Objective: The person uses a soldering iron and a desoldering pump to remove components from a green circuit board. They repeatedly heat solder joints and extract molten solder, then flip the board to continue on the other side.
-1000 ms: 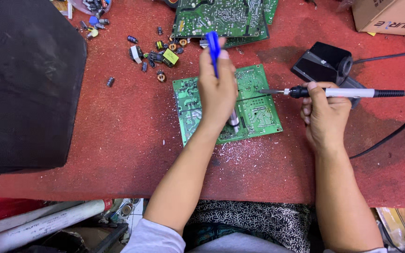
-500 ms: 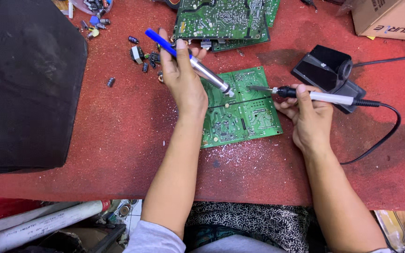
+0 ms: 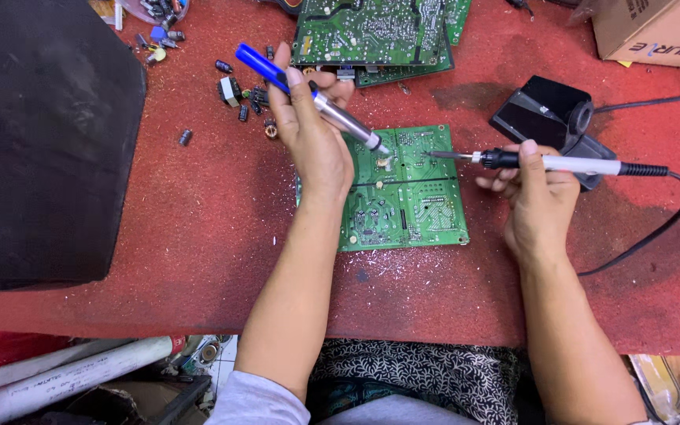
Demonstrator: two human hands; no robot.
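I am looking down at the green circuit board [image 3: 403, 197], which is lying flat on the red work surface [image 3: 198, 236] between my two hands, and I am working over its upper half. My left hand [image 3: 316, 134] is gripping a desoldering pump [image 3: 312, 94] with a blue plunger and silver barrel, fingers wrapped closed around it, its tip slanting down to the board's upper middle. My right hand [image 3: 537, 197] is pinching a soldering iron [image 3: 545, 163] with a white handle, fingers closed on the grip, the metal tip pointing left above the board's upper right edge. Its black cable [image 3: 655, 228] is curling away to the right. A black iron stand [image 3: 548, 118] is sitting just behind that hand. More green boards [image 3: 371, 31] are lying at the top, loose small components [image 3: 238, 86] are scattered upper left, a big dark panel [image 3: 41, 134] is covering the left side, and a cardboard box [image 3: 655, 31] is standing in the upper right corner
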